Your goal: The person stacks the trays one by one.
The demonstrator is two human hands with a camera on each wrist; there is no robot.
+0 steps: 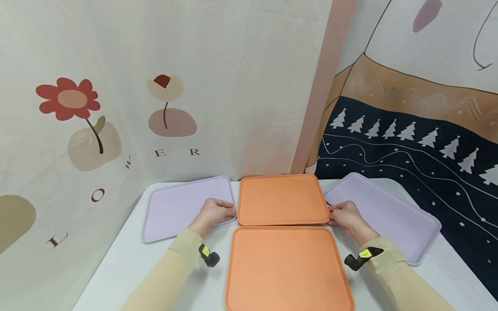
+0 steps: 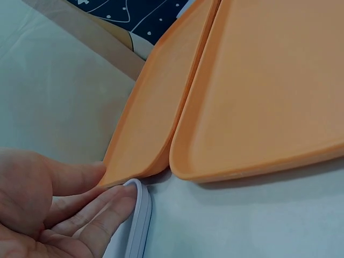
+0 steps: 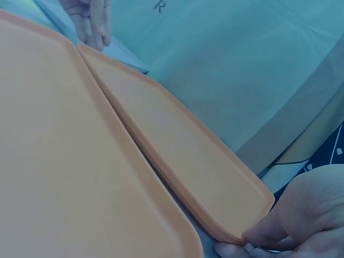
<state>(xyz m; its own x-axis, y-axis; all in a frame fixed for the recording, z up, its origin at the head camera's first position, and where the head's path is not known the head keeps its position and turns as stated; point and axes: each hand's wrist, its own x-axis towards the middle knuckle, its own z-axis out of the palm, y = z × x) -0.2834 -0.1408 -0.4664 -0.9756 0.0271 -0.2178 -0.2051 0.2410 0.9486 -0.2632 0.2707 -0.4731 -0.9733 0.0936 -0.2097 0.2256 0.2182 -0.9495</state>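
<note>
At the far end of the desk (image 1: 120,268), a person's two hands are gripping the far orange tray (image 1: 283,201), one per side. It's lying between the left lilac tray (image 1: 177,211) and the right lilac tray (image 1: 393,216), just beyond the near orange tray (image 1: 288,268); can't tell whether the orange rims are touching. Left hand (image 1: 214,214): thumb and forefinger are pinching the tray's left corner, while other fingers are resting against the left lilac tray's rim. Right hand (image 1: 349,219): thumb and fingertips are pinching the right corner nearest the person. The far tray's rim is looking doubled in the right wrist view; can't tell if trays are nesting.

Judging the hold: doing it well is probably calling for even pressure on both sides, so the tray is staying level and not skewing. The spare left fingers are risking dragging the lilac tray along, so tucking them clear is seeming wise. The near orange rim is sitting close too, so lifting slightly before shifting is likely avoiding a snag.
</note>
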